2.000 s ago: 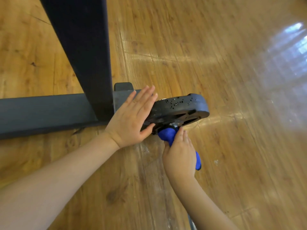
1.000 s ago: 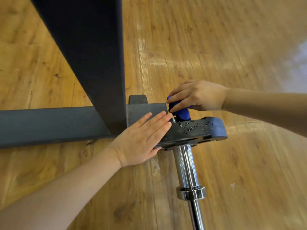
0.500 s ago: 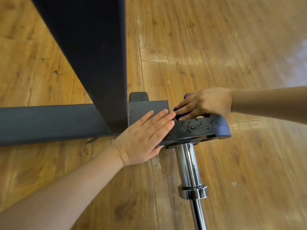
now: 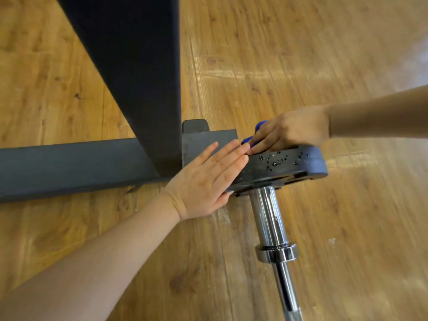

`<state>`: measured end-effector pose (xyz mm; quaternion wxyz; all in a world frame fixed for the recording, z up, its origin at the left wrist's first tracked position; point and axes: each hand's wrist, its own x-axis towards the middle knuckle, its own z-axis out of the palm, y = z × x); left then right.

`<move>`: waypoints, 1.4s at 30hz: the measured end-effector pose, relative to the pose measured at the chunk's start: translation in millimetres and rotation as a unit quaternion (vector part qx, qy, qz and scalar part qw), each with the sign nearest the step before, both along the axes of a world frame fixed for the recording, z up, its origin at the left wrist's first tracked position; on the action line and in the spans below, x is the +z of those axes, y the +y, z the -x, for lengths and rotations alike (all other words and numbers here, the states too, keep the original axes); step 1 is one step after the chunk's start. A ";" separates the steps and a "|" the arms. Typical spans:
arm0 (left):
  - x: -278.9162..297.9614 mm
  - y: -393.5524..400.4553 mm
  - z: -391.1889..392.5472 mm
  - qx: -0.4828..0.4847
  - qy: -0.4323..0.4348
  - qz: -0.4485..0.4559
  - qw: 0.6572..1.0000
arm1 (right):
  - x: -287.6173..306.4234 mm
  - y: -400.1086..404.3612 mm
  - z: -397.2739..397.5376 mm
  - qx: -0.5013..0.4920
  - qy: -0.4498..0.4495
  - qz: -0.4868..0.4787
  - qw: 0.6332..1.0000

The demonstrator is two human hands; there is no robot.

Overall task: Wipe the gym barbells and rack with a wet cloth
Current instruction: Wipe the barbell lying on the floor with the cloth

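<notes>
A black weight plate sits on the end of a chrome barbell, whose shaft runs down to the bottom edge. My left hand lies flat with straight fingers against the plate's left side. Behind the plate's far face my right hand grips a blue cloth, mostly hidden under the fingers. The dark rack has a floor beam at the left and a tall upright rising towards me.
A wooden plank floor surrounds everything. The rack's beam ends just left of the plate, with a small black foot tab behind it. A chrome collar rings the barbell sleeve.
My right hand with the cloth went from under the plate's near side, over to its far side, and has slid a little lower behind it. The left hand stayed flat on the plate.
</notes>
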<state>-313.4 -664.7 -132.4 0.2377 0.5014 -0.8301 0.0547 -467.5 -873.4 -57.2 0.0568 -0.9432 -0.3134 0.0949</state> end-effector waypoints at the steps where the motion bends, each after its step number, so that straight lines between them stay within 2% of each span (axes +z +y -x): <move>1: -0.2 0.5 -0.2 0.000 0.001 0.000 1.000 | 2.0 -0.2 -0.7 0.011 -0.004 0.011 1.000; 3: -1.1 1.0 0.0 0.000 0.005 0.003 1.000 | 6.1 -3.3 -1.3 0.022 -0.017 0.025 0.999; 6: -1.0 0.6 0.4 -0.001 0.010 0.006 1.000 | 10.9 1.2 -7.9 -0.012 -0.037 0.029 0.999; 14: 0.5 0.5 1.8 0.001 0.002 0.006 1.000 | -0.2 2.2 13.0 -0.032 -0.011 0.031 0.999; 18: 0.0 1.8 2.0 0.008 0.005 0.004 1.000 | 19.0 -11.3 15.6 -0.039 0.015 0.093 0.995; 22: -0.8 1.3 2.0 0.009 0.001 0.008 1.000 | 22.9 -12.2 -5.8 -0.081 -0.032 0.087 0.992; 24: -0.7 0.8 2.0 0.009 0.002 0.008 1.000 | 12.4 -2.0 -17.0 -0.068 -0.039 0.063 0.995; 27: -0.4 0.7 2.3 0.011 -0.002 0.007 1.000 | 2.9 9.7 -7.8 -0.033 0.013 0.046 0.998; 32: 0.3 1.5 2.7 0.013 -0.011 0.008 1.000 | 12.1 -10.0 16.5 -0.012 0.006 0.083 0.996; 35: -1.8 1.4 2.6 0.014 -0.006 0.011 1.000 | 19.7 -13.5 8.7 -0.029 0.004 0.102 0.994; 37: -1.9 0.7 2.2 0.011 -0.005 0.012 1.000 | 17.4 -3.0 -3.6 -0.063 0.005 0.078 0.995; 42: -1.2 0.4 2.2 0.010 -0.010 0.008 1.000 | 4.0 15.1 0.3 -0.171 0.094 0.011 0.981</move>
